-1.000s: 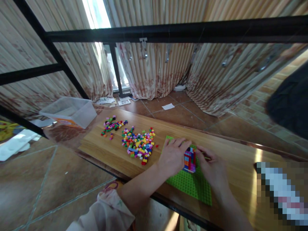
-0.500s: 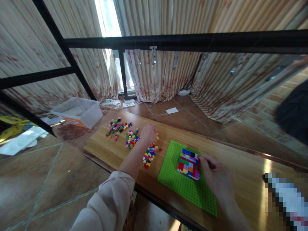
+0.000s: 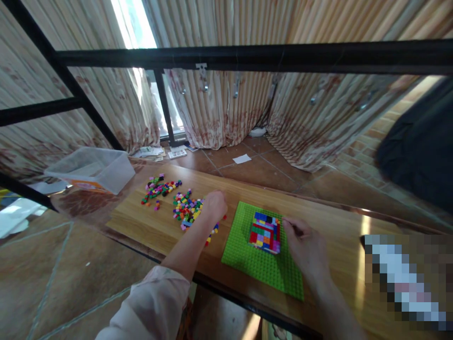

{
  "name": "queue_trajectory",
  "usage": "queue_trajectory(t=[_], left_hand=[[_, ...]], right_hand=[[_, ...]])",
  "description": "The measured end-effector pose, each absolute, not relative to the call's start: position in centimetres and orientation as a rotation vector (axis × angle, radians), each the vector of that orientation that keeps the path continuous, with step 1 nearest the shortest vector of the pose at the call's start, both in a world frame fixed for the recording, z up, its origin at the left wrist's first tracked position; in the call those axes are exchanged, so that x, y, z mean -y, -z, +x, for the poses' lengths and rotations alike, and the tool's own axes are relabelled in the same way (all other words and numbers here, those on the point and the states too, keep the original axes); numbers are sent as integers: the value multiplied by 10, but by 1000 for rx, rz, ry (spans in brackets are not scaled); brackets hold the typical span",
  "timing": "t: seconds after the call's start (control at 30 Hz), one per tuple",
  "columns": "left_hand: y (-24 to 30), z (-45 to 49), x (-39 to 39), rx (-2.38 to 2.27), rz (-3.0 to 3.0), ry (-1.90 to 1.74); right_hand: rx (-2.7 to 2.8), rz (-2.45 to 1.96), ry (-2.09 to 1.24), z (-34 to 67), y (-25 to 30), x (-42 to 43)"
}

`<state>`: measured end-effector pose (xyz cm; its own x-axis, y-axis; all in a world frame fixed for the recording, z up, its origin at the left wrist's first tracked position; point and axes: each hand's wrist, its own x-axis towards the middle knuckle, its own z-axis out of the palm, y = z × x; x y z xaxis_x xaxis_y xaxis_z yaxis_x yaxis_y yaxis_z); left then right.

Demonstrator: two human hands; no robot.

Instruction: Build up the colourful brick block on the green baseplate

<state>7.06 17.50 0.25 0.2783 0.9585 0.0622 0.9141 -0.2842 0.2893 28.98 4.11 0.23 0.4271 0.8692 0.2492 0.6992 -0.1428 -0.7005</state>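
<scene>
A green studded baseplate (image 3: pixel 240 252) lies on the wooden table, carrying a block-like build of multicoloured toy bricks (image 3: pixel 264 233). My right hand (image 3: pixel 307 245) is at the build's far right corner, its thumb and forefinger pinched beside a small orange brick. Whatever sits between those fingertips is too small to make out. Left of the baseplate, my left hand (image 3: pixel 214 208) reaches down over a pile of loose toy bricks (image 3: pixel 187 207) with its fingers curled in. The back of that hand hides its fingertips and part of the pile.
Another group of small bricks (image 3: pixel 161 186) lies farther left on the table (image 3: pixel 134 215). A clear plastic bin (image 3: pixel 115 172) stands past the left end. A black metal frame (image 3: pixel 226 57) crosses in front of curtains. At the right are a dark shape (image 3: pixel 417 146) and a blurred-out object (image 3: pixel 399 278).
The whole view has shifted, so the scene sits farther left. My left hand has moved slightly nearer over the brick pile. My right hand stays at the build's corner.
</scene>
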Motion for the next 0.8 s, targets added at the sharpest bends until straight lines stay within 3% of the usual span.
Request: queue_trajectory(t=[0.27,0.57,0.8], left_hand=[[-22,55,-153,-1458,2257,-452],[-34,69,-145,-910,1460,-780],[-38,98,-116,-625,1026,-679]], right_hand=[[1313,-1841,-281,291,-1,-39],[1259,-1629,-287,277,-10,-39],[1417,-1339,-442,255,-18,-38]])
